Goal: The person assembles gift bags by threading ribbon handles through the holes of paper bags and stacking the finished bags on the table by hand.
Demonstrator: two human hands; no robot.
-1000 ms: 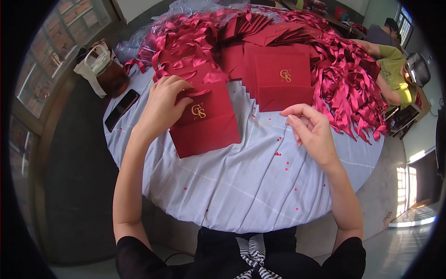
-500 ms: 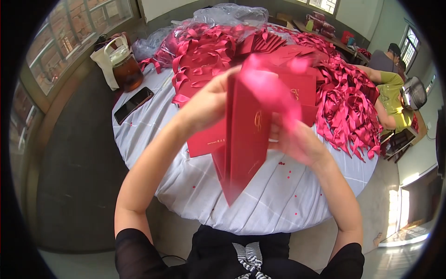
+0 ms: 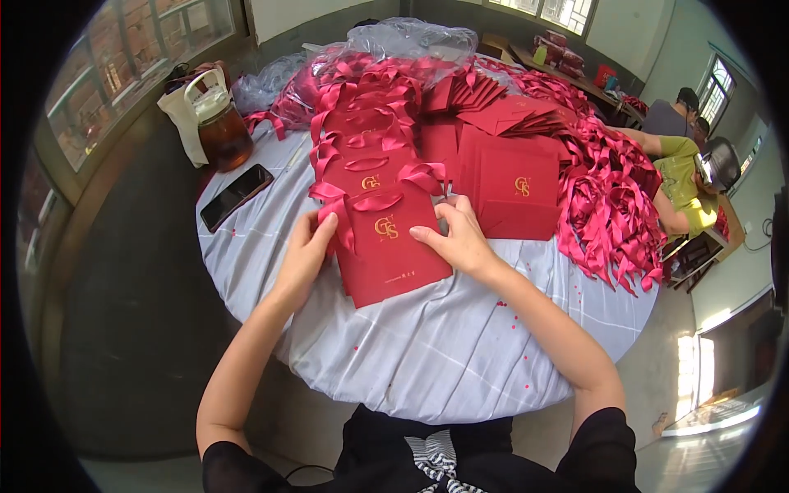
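A flat red paper gift bag with gold lettering and a pink-red ribbon handle lies at the front of a row of overlapping ribboned bags. My left hand holds its left edge, the thumb by the ribbon. On its right side, my right hand pinches the bag with the thumb on the front face; the other fingers are partly hidden behind. Right of the row sits a stack of red bags on which no ribbons show. Farther right spreads a large heap of loose ribbons.
A white cloth with scattered red dots covers the table. At the left lie a phone and a jug of brown liquid. Clear plastic covers the far end. Another person in a yellow-green top leans in at the right.
The bag has come down from in front of me, its ribbon swinging, and now lies flat on the front of the row. Both hands have lowered with it and grip its two sides.
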